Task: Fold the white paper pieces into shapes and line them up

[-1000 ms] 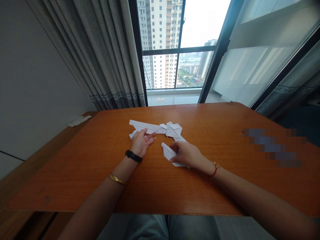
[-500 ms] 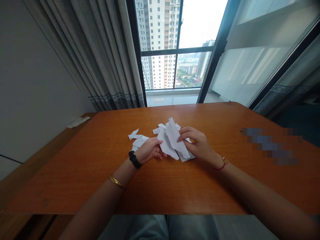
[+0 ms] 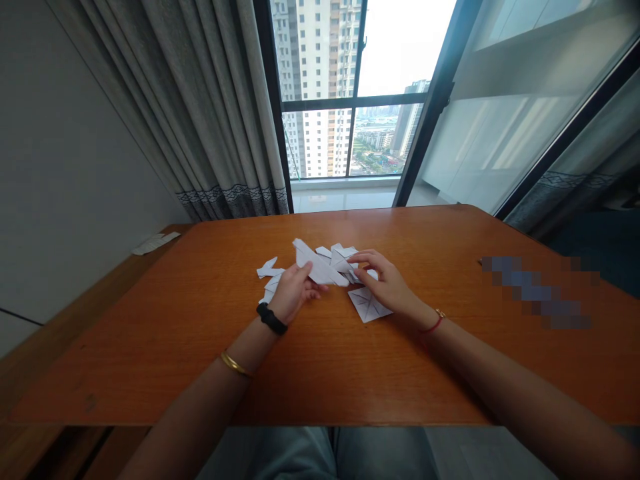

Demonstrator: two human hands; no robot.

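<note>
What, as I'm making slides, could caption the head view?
Left hand holding folded paper over a wooden table, right hand at more pieces.

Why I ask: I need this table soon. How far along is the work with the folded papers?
The square paper looks folded, its creases showing. The left hand holds a long folded paper; the right hand is at the pile. Pieces lie loose, so arranging may be left; how much, I can't tell.

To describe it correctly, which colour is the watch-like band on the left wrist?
Black, in the head view.
</note>
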